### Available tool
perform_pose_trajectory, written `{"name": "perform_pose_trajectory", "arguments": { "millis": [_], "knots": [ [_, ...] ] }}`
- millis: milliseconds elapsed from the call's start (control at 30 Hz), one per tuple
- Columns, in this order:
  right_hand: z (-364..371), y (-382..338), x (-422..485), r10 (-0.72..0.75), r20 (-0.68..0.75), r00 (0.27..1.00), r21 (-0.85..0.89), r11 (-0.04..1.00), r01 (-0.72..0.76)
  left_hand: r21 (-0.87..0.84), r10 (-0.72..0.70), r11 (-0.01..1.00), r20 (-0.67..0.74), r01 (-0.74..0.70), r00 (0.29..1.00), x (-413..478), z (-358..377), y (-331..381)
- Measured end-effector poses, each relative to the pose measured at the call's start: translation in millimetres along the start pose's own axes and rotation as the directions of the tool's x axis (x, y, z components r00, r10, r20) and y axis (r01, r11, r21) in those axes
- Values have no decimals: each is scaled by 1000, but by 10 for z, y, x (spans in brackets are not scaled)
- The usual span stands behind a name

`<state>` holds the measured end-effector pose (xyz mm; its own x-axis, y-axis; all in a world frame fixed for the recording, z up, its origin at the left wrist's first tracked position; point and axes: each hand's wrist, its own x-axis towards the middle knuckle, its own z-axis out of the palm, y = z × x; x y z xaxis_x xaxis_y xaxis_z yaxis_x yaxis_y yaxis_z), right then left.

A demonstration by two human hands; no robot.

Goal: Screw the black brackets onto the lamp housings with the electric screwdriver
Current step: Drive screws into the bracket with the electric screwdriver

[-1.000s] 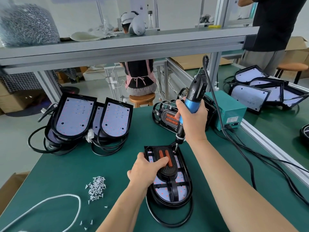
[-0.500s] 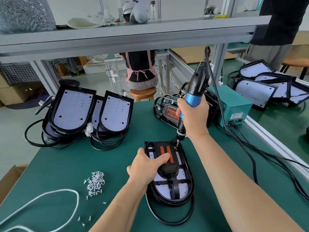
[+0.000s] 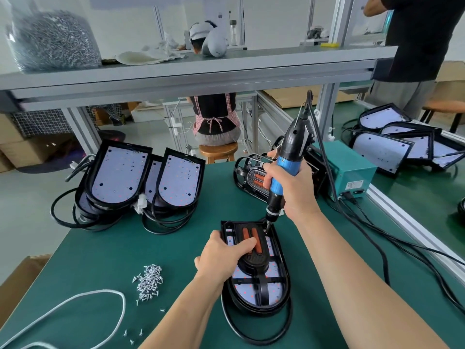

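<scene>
Presently, the black D-shaped plastic lamp housing [image 3: 247, 293] lay flat on the green bench mat [image 3: 130, 248] near the front edge, with its pale LED board facing up. Its black cable was looped round the near end. The black moulded bracket [image 3: 254, 261], with two orange slots, sat on the far half of the housing.

The left hand [image 3: 221, 258] was curled over the bracket, fingers across the orange slots and thumb towards the housing's left rim, clamping both parts down. The right hand [image 3: 293, 190] was wrapped tightly round the blue-and-black electric screwdriver [image 3: 285, 167]. The tool leaned slightly, and its bit tip met the housing's far right corner beside the bracket. Whether a screw sat under the bit could not be told.

Handling, as judged:
- The housing appeared light and rigid, so it was liable to twist on the mat under driver torque. It was best restrained through the bracket or the rim, not the LED board, which looked fragile.
- The bracket appeared stiff but free to shift until a first screw seated.
- The screwdriver, with its cable trailing from the top, was best gripped low on the barrel.

A loose pile of small silver screws [image 3: 148, 280] lay to the left of the housing. A stack of bracketless black housings [image 3: 118, 177] stood at the far left of the mat.
</scene>
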<state>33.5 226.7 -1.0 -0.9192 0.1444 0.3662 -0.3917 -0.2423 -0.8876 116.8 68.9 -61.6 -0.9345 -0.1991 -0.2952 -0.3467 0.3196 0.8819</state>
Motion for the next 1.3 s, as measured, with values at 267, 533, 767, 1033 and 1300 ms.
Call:
{"name": "perform_pose_trajectory", "arguments": {
  "millis": [267,533,767,1033,1300],
  "knots": [
    [-39,-143,25,-46,36,998,69,997,44,-81,-10,997,34,12,999,20,7,-12],
    [-442,-234,-14,131,-148,980,471,881,-47,-78,-13,997,34,16,999,59,7,-48],
    [-897,229,-536,522,-246,817,832,546,-98,-91,-7,996,42,11,999,52,5,-45],
    [-1095,434,-624,564,-291,773,877,480,-20,-55,8,998,37,-6,999,-4,-14,-21],
    [-1135,473,-600,544,-265,796,879,476,-33,97,147,984,19,-148,989,-6,-672,-220]
  ]
}}
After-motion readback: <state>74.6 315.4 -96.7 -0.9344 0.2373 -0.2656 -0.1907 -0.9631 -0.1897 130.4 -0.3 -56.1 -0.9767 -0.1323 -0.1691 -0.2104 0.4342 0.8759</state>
